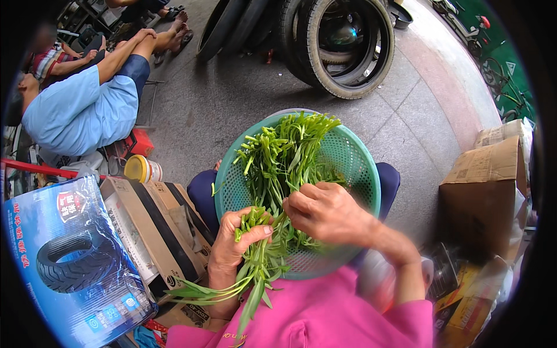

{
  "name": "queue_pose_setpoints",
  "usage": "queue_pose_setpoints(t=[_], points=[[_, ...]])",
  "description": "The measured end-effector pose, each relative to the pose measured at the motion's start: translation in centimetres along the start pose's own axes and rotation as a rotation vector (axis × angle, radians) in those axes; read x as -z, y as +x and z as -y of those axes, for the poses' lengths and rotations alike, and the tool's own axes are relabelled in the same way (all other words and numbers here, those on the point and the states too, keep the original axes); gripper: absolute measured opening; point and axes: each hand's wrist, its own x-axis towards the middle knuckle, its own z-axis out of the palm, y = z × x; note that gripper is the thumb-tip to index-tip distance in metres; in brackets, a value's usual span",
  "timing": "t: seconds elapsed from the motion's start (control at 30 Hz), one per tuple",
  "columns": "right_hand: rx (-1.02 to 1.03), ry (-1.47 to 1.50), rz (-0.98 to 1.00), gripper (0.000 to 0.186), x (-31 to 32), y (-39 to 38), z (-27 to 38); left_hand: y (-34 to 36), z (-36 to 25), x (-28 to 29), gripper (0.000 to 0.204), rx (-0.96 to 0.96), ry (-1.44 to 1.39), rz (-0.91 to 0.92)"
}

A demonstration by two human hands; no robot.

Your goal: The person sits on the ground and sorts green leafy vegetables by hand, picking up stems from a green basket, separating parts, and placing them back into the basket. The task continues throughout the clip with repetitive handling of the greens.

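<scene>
A green plastic colander (371, 168) rests on my lap, with a heap of water spinach (284, 151) in it. The cut stems point to the upper left, and leaves hang toward me. My left hand (227, 246) is wrapped round a small bunch of water spinach (254, 219), thumb across the stems; its leaves trail below the fist toward my pink top. Just right of it, over the colander, my right hand (328, 213) is closed in a pinch on a green stem beside the bunch. Its fingertips are partly hidden.
Tyres (348, 46) stand on the paved floor ahead. At left are a blue tyre-printed box (81, 255), cardboard boxes (156, 226), a yellow-lidded tub (139, 168) and a seated person in light blue (81, 113). A brown carton (484, 180) stands at right.
</scene>
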Motion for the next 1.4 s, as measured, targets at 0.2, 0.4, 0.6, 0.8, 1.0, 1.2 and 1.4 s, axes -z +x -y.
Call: queue_pose_setpoints(t=[0.2,0.4,0.6,0.8,1.0,1.2,1.4], points=[[-0.213,0.360,-0.279,0.021,-0.5,-0.4,0.5,-0.6,-0.5,-0.6,0.018,0.097,-0.131,0.046],[-0.727,0.750,-0.476,0.014,-1.2,-1.6,2.1,-0.1,-0.8,-2.1,0.017,-0.013,-0.152,0.129],[-0.711,0.432,-0.445,0.013,-1.0,-1.8,2.2,0.3,-0.3,-2.4,0.015,-0.022,0.015,0.015],[-0.968,0.878,-0.335,0.016,-1.2,-1.6,2.4,0.4,-0.1,-3.1,0.014,-0.182,0.112,-0.111],[-0.551,0.626,-0.042,0.009,0.5,-1.9,1.0,-0.3,0.0,-1.5,0.014,-0.036,-0.015,-0.049],[-0.425,-0.444,-0.456,0.009,2.8,-1.1,-4.7,-1.9,0.8,0.1,0.015,-0.055,-0.071,-0.106],[-0.859,-0.167,-0.745,0.014,1.0,-0.4,-16.7,-1.0,0.5,0.0,0.021,-0.065,-0.299,-0.158]])
